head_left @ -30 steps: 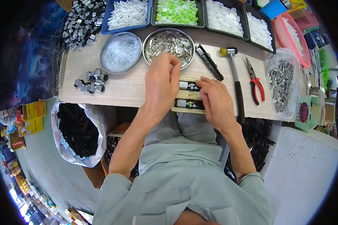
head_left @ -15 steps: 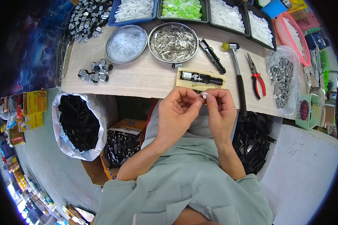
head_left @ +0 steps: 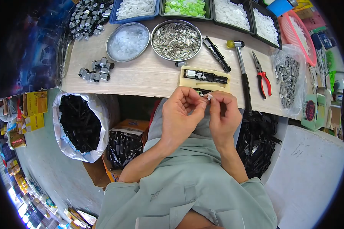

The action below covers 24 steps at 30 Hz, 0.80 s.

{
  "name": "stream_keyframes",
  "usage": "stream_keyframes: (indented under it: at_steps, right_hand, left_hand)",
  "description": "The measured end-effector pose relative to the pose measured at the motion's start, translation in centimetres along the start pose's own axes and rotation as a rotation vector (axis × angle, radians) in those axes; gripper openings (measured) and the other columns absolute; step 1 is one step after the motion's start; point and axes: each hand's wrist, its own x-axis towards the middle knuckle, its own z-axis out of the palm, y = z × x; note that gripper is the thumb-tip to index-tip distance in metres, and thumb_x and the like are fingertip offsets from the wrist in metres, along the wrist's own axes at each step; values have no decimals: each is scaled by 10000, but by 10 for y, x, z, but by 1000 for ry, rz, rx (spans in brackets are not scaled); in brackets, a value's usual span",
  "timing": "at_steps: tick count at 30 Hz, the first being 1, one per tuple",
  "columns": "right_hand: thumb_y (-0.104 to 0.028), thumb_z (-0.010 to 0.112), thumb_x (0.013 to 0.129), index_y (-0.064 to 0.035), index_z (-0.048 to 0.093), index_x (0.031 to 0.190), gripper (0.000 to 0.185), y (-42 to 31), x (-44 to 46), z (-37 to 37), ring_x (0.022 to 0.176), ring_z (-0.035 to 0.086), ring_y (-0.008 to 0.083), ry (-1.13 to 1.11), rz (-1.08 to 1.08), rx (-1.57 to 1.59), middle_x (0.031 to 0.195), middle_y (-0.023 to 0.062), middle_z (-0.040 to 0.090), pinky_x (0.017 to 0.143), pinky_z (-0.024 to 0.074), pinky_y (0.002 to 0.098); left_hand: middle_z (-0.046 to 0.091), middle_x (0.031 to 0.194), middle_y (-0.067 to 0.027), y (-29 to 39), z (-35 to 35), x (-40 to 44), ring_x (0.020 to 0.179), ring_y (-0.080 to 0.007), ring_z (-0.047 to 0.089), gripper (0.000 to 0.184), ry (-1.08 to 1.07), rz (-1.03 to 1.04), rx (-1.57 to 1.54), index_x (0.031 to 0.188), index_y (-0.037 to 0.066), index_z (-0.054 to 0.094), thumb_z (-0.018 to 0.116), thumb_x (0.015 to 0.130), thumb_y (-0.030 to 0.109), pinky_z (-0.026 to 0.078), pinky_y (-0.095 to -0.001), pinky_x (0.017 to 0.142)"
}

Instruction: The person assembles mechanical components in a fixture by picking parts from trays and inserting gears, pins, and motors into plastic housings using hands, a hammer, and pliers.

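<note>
My left hand and my right hand meet at the table's front edge, thumbs and forefingers pinched. Between the fingertips of my right hand is a small white plastic piece. Whatever my left fingertips pinch beside it is too small and covered to make out. Just beyond the hands lies a cream holder with a black and silver mechanism in its upper slot. Another black part in the holder is partly hidden by my fingers.
Behind the holder are a bowl of metal pins, a dish of clear pieces and a long black mechanism. A hammer and pliers lie to the right. Silver-black parts lie left; a bag of black parts stands below.
Both hands stay nearly in place, with the fingertips shifting slightly around the white piece. More of the holder's lower part shows beyond my fingers.
</note>
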Motion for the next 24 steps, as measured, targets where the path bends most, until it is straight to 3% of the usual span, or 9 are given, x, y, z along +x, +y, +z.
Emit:
stream_keyframes:
  at_steps: [3,6,7,9,12,13,16,19,24]
  right_hand:
    - [75,698,837,-3,610,992,194,3,4,-1,763,691,299,-19,-360,-269,913,159,692,668,561,331]
    - [63,691,854,0,610,994,174,-1,3,-3,770,698,279,-66,-209,-253,909,139,695,673,561,323]
    - [61,690,858,-1,614,992,166,-3,3,-3,764,696,276,-69,-111,-179,907,137,693,673,560,321]
    - [56,689,866,-4,623,987,151,-8,3,-4,751,691,269,-76,88,-34,904,133,688,671,557,317]
    - [76,687,846,-5,636,980,165,-11,13,-16,752,683,277,-247,48,-9,916,132,676,668,558,322]
    - [77,690,829,-8,640,979,180,-10,19,-19,751,675,280,-271,-70,-71,913,129,670,659,554,332]
    - [71,702,780,-13,645,976,220,-3,40,-24,758,656,287,-337,-377,-234,906,120,655,643,541,360]
    - [44,714,749,-15,635,966,239,4,51,-27,780,644,294,-383,-523,-321,909,116,650,654,524,383]
    - [13,727,747,-32,609,922,216,19,64,-26,778,618,304,-372,-482,-366,904,115,635,677,487,400]
  left_hand:
    - [685,981,-113,-1,2,-1,897,-149,676,211,33,163,262,1022,-8,563,662,870,-118,560,-263,820]
    - [681,967,-146,0,-2,2,872,-241,690,229,-16,812,827,1021,-14,592,674,841,-130,561,-306,792]
    - [661,953,-169,-4,-3,5,868,-315,688,252,-51,880,783,1018,-10,610,685,813,-136,554,-329,756]
    - [666,949,-138,2,-4,7,882,-256,689,218,-75,746,714,1024,-11,606,672,848,-123,551,-306,752]
    - [673,962,-89,9,-4,15,887,-162,674,147,-63,345,357,1018,-12,611,653,902,-91,546,-270,746]
    - [676,969,-72,11,-4,18,886,-130,666,119,-50,178,196,1013,-12,614,647,920,-78,545,-258,743]
    - [682,965,-34,22,-8,29,857,-66,639,58,-117,84,264,1003,-12,632,644,953,-39,545,-232,734]
    - [695,938,-36,31,-6,37,820,-58,638,73,-190,64,388,1012,-19,645,668,943,-24,546,-229,705]
    - [704,928,-96,20,-7,49,820,-196,702,118,-110,491,760,1023,-23,654,682,908,-26,566,-268,719]
